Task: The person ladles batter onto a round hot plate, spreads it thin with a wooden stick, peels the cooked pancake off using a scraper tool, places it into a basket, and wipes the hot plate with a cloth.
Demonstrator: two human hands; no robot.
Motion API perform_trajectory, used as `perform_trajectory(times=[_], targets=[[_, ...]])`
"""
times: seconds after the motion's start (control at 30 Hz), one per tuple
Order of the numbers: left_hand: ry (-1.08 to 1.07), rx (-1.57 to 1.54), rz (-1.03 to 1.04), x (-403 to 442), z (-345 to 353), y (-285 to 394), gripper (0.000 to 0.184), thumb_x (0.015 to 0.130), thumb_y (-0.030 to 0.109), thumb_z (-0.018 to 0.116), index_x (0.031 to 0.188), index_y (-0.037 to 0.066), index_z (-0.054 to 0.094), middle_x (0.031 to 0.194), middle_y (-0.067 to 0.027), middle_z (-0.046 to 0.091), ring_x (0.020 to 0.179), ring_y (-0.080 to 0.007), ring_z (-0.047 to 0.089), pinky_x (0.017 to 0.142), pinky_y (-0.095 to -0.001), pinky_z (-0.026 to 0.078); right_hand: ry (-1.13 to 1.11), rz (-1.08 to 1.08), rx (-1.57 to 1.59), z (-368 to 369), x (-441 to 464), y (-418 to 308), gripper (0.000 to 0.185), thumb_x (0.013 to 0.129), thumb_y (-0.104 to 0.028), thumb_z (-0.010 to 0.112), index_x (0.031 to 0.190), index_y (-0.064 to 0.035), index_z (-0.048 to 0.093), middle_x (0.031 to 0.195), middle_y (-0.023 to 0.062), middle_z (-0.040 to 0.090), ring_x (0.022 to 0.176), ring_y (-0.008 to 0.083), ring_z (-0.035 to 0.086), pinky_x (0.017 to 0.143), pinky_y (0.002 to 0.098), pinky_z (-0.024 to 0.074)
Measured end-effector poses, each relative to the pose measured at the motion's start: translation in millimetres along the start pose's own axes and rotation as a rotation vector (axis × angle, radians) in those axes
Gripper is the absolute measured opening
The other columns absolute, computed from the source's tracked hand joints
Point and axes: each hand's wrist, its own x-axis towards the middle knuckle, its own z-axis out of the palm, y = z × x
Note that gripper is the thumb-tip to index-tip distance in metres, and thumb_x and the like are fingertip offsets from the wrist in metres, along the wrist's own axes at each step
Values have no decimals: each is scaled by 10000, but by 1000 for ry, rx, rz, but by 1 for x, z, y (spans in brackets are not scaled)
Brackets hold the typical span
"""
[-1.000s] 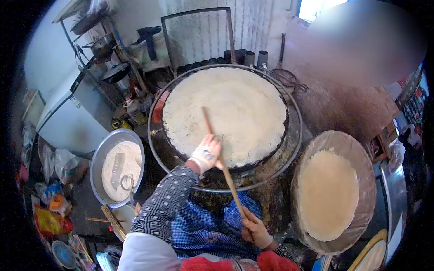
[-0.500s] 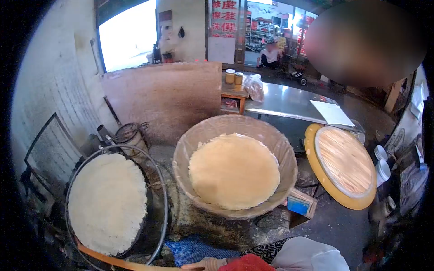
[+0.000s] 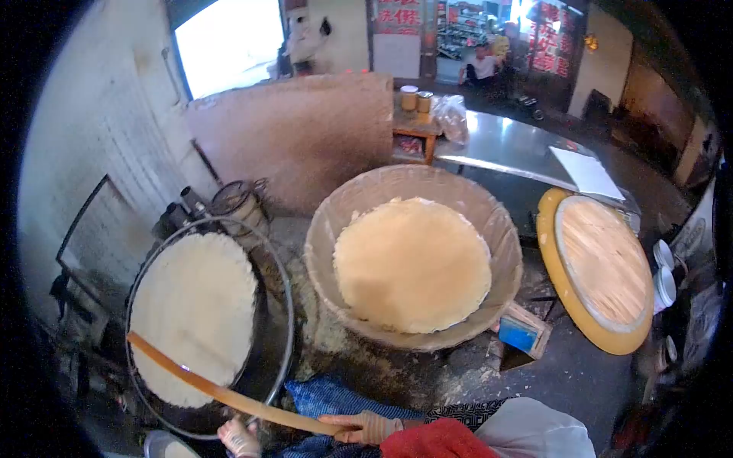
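My right hand (image 3: pixel 365 427), in a light glove, grips the end of a long, flat wooden spatula (image 3: pixel 221 393). The blade reaches left across the near part of a pale round pancake (image 3: pixel 191 298), which covers most of a dark griddle (image 3: pixel 257 305). Around the griddle runs a metal ring (image 3: pixel 289 328). Also gloved, my left hand (image 3: pixel 240 439) is by the ring's near edge, its fingers curled; whether they hold anything is hidden. Left of that hand, a container (image 3: pixel 156 443) with pale contents is cut off by the bottom edge.
A large lined basket (image 3: pixel 324 294) holds stacked round pancakes (image 3: pixel 412 267). Right of it leans a yellow-rimmed round wooden lid (image 3: pixel 603 259). A blue-sided box (image 3: pixel 519 334) sits beside the basket. Behind are an upright board (image 3: pixel 298 137) and a metal table (image 3: pixel 504 145); people sit farther back.
The spatula has risen into view and swung over the near part of the griddle with my right hand. My left hand and the pale-filled container have come into view as the camera tilts down.
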Motion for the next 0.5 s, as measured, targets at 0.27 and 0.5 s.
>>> perform_trajectory(times=[0.27,0.5], targets=[[23,-742,280,-8,-16,155,583,785,264,690,1238,-43,488,1244,-250,501,1218,-436,441,1018,-537,358,70,-73,-196,5,30,-34,576,954,-214,611,1485,-203,387,1080,4,648,814,72,559,755,258,489],[231,-776,209,-17,-82,119,769,881,210,593,1488,-55,202,1509,-309,239,1418,-450,225,1175,-510,154,200,173,-166,-18,37,-53,579,944,-208,623,1468,-110,396,1311,35,591,1135,114,550,991,277,430]])
